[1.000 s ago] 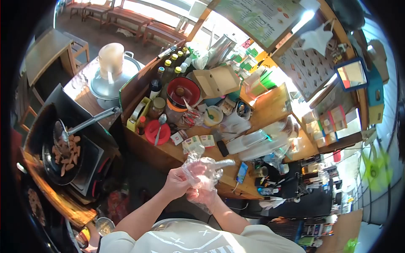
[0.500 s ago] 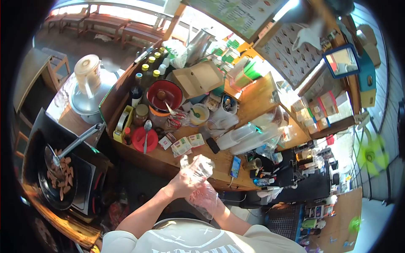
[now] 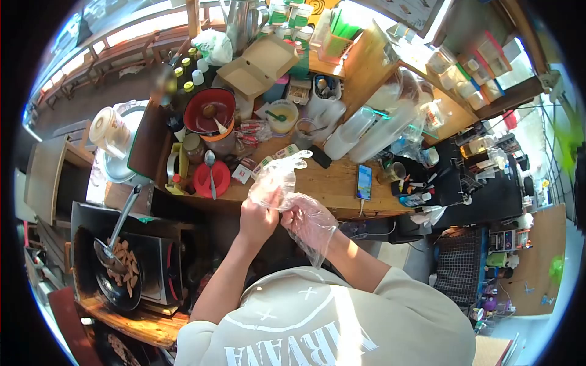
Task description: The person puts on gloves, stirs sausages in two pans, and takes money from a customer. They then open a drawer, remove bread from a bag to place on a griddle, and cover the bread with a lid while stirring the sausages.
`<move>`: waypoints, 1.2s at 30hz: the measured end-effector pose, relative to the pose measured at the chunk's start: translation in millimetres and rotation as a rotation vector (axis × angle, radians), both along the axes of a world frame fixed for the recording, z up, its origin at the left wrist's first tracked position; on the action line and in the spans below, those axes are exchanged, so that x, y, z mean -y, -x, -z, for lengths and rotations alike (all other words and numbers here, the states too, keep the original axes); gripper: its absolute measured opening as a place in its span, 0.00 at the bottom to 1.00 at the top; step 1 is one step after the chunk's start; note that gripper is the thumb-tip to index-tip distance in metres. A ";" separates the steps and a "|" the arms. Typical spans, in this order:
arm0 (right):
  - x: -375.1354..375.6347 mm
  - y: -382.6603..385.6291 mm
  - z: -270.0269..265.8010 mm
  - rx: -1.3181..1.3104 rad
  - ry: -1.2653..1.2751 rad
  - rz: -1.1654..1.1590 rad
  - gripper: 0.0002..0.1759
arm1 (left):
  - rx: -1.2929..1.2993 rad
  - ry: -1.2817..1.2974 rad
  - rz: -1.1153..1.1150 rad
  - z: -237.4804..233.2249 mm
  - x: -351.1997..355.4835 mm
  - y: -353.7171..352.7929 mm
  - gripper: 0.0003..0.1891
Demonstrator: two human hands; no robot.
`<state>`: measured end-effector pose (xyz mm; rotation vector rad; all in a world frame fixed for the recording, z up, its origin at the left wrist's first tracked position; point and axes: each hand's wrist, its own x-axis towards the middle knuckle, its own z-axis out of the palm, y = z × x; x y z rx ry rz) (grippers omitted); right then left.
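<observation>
A loose clear plastic glove (image 3: 276, 180) stands up from between the two hands, its empty fingers pointing to the upper right over the counter edge. My left hand (image 3: 259, 218), bare, is closed on its lower left side. On my right hand (image 3: 312, 224) is another clear plastic glove, baggy at the wrist. The gloved fingertips pinch the loose glove's lower edge, close beside my left hand. Just beyond the hands lie small printed packets (image 3: 264, 165) on the wooden counter (image 3: 323, 186).
A phone (image 3: 364, 182) lies on the counter at right. Further left are a red plate (image 3: 204, 185) with a spoon and a red bowl (image 3: 198, 116). A wok (image 3: 110, 282) with brown pieces and a ladle sits on a stove at lower left. An open cardboard box (image 3: 256, 70) stands behind.
The view has shifted, so the counter and wok appear elsewhere in the frame. The loose glove, bunched in my hands before, now extends upward with its fingers spread out.
</observation>
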<state>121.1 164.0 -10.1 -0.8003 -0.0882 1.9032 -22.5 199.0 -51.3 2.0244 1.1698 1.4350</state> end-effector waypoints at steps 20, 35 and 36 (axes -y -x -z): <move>-20.5 -86.2 -36.1 1.207 -1.003 0.048 0.05 | 0.598 0.596 0.086 -58.0 -32.0 -79.5 0.27; -27.7 -106.0 -43.6 1.702 -1.367 0.155 0.17 | 0.290 0.641 0.610 -22.2 -38.0 -99.4 0.39; -26.2 -102.4 -47.3 1.674 -1.411 0.162 0.17 | 0.292 0.545 0.598 -47.0 -32.3 -97.8 0.37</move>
